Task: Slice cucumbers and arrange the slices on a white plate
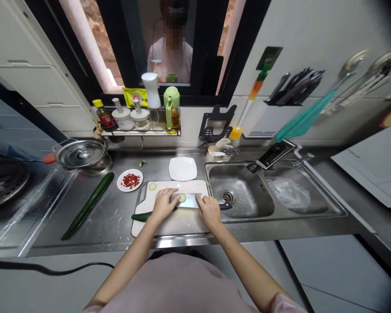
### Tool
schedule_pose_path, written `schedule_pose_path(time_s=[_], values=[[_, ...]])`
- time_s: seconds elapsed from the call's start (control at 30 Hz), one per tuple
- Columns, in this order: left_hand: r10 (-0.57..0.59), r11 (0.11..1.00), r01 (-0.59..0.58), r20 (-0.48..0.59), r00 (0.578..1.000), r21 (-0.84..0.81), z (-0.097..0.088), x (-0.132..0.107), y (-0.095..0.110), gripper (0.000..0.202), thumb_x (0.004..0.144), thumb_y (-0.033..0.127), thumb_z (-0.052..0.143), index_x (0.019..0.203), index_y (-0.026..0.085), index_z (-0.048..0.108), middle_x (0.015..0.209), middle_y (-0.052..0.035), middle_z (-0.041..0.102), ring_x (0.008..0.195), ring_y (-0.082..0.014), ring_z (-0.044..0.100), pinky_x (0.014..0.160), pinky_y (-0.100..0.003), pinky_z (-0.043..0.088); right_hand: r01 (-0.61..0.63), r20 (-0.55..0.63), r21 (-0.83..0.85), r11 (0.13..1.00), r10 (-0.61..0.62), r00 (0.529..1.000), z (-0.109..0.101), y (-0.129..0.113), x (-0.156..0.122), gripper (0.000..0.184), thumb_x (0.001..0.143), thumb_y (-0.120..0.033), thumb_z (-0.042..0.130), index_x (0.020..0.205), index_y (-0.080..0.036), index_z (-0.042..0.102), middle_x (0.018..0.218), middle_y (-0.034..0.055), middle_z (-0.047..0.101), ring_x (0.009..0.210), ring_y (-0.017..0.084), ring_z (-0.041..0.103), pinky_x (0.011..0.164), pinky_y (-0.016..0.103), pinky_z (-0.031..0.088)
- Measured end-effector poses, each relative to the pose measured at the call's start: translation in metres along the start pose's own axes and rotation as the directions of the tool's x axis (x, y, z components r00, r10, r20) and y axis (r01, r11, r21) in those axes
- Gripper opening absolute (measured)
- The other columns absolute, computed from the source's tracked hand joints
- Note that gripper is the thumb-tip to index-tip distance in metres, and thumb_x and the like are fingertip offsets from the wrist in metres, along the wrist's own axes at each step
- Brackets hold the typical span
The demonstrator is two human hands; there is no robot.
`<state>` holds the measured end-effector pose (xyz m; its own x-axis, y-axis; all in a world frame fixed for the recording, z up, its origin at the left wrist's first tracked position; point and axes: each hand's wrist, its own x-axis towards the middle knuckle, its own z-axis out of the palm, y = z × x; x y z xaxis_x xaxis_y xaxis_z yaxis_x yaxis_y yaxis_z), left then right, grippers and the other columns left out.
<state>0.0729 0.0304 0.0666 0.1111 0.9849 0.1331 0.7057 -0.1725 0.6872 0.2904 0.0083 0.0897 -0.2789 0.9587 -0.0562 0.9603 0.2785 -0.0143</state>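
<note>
My right hand (209, 211) is closed around a cleaver at the heel of its blade (191, 201), with the dark handle (226, 206) sticking out to the right. The blade's flat side faces up over the white cutting board (182, 226). A pale cucumber slice (182, 198) lies against the blade. My left hand (164, 203) pinches at the left edge of this slice with thumb and finger. Under my left wrist, a cut cucumber (141, 217) rests on the board, partly hidden. Another slice (152, 187) sits at the board's upper left corner.
A whole cucumber (87, 206) lies left on the steel counter. Behind the board are a plate of chopped red pieces (130, 180) and a white square plate (183, 168). The double sink (241, 191) is at right, a lidded pot (84, 156) at left.
</note>
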Motion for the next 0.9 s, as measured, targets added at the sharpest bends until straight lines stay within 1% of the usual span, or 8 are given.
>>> schedule_pose_path(time_s=[0.17, 0.3, 0.4, 0.5, 0.63, 0.77, 0.83, 0.9], values=[[0.019, 0.994, -0.029, 0.088, 0.996, 0.109, 0.002, 0.002, 0.007, 0.028, 0.087, 0.04, 0.053, 0.106, 0.027, 0.068, 0.108, -0.0047, 0.067, 0.106, -0.0229, 0.057, 0.101, -0.042, 0.034, 0.035, -0.041, -0.024, 0.999, -0.036, 0.999, -0.001, -0.001, 0.001, 0.042, 0.092, -0.018, 0.041, 0.132, -0.022, 0.053, 0.094, 0.0114, 0.06, 0.09, 0.022, 0.046, 0.076, 0.033, 0.026], [0.007, 0.998, -0.011, 0.054, 0.999, 0.067, 0.0, 0.001, 0.011, 0.019, 0.084, 0.033, 0.057, 0.098, 0.025, 0.068, 0.102, -0.004, 0.068, 0.101, -0.0216, 0.058, 0.096, -0.038, 0.037, 0.053, -0.043, -0.037, 0.998, -0.055, 0.998, 0.001, -0.003, 0.001, 0.041, 0.092, -0.019, 0.042, 0.131, -0.021, 0.054, 0.093, 0.0111, 0.06, 0.088, 0.021, 0.045, 0.076, 0.033, 0.025], [-0.076, 0.997, 0.076, 0.021, 0.997, 0.005, 0.001, -0.001, 0.014, 0.015, 0.082, 0.031, 0.058, 0.089, 0.023, 0.068, 0.089, -0.0028, 0.069, 0.092, -0.0197, 0.06, 0.087, -0.034, 0.041, 0.056, -0.035, -0.039, 0.998, -0.057, 0.998, 0.002, -0.004, 0.002, 0.041, 0.092, -0.019, 0.043, 0.131, -0.021, 0.054, 0.093, 0.0111, 0.06, 0.089, 0.021, 0.045, 0.076, 0.033, 0.025], [-0.229, 0.964, 0.231, 0.034, 0.973, -0.13, 0.007, 0.001, 0.009, 0.016, 0.08, 0.033, 0.059, 0.084, 0.021, 0.068, 0.073, 0.0002, 0.067, 0.072, -0.015, 0.06, 0.073, -0.027, 0.044, 0.049, -0.024, -0.04, 0.998, -0.05, 0.998, 0.003, -0.004, 0.002, 0.04, 0.091, -0.019, 0.044, 0.129, -0.022, 0.054, 0.093, 0.0109, 0.06, 0.088, 0.021, 0.046, 0.075, 0.033, 0.026], [-0.451, 0.86, 0.423, -0.034, 0.892, -0.285, 0.014, 0.01, -0.016, 0.02, 0.077, 0.039, 0.062, 0.081, 0.02, 0.066, 0.072, 0.0004, 0.066, 0.064, -0.0124, 0.06, 0.062, -0.023, 0.043, 0.027, -0.026, -0.051, 0.998, -0.029, 0.999, 0.006, 0.001, 0.0, 0.04, 0.089, -0.018, 0.047, 0.128, -0.022, 0.056, 0.093, 0.0098, 0.061, 0.088, 0.021, 0.048, 0.075, 0.032, 0.027], [-0.668, 0.739, 0.627, -0.142, 0.731, -0.247, 0.009, 0.021, -0.055, 0.023, 0.073, 0.044, 0.065, 0.079, 0.022, 0.066, 0.08, -0.0011, 0.07, 0.07, -0.0158, 0.063, 0.067, -0.027, 0.044, -0.005, -0.026, -0.066, 0.998, 0.003, 1.0, 0.012, 0.01, -0.004, 0.04, 0.087, -0.02, 0.05, 0.127, -0.022, 0.057, 0.091, 0.0082, 0.062, 0.088, 0.021, 0.049, 0.077, 0.032, 0.028], [-0.734, 0.679, 0.702, -0.171, 0.657, -0.216, 0.005, 0.026, -0.072, 0.022, 0.073, 0.045, 0.065, 0.079, 0.023, 0.066, 0.084, -0.0014, 0.071, 0.075, -0.0179, 0.064, 0.07, -0.029, 0.043, -0.014, -0.025, -0.068, 0.998, 0.012, 1.0, 0.015, 0.014, -0.006, 0.04, 0.086, -0.02, 0.052, 0.126, -0.022, 0.058, 0.092, 0.0081, 0.062, 0.089, 0.021, 0.05, 0.077, 0.032, 0.028], [-0.767, 0.641, 0.744, -0.19, 0.613, -0.188, 0.001, 0.031, -0.085, 0.021, 0.073, 0.045, 0.065, 0.079, 0.025, 0.067, 0.087, -0.0018, 0.072, 0.081, -0.0202, 0.065, 0.075, -0.031, 0.043, -0.014, -0.022, -0.069, 0.998, 0.012, 1.0, 0.017, 0.016, -0.007, 0.04, 0.086, -0.021, 0.053, 0.126, -0.022, 0.058, 0.092, 0.0082, 0.063, 0.089, 0.021, 0.051, 0.078, 0.032, 0.029]])
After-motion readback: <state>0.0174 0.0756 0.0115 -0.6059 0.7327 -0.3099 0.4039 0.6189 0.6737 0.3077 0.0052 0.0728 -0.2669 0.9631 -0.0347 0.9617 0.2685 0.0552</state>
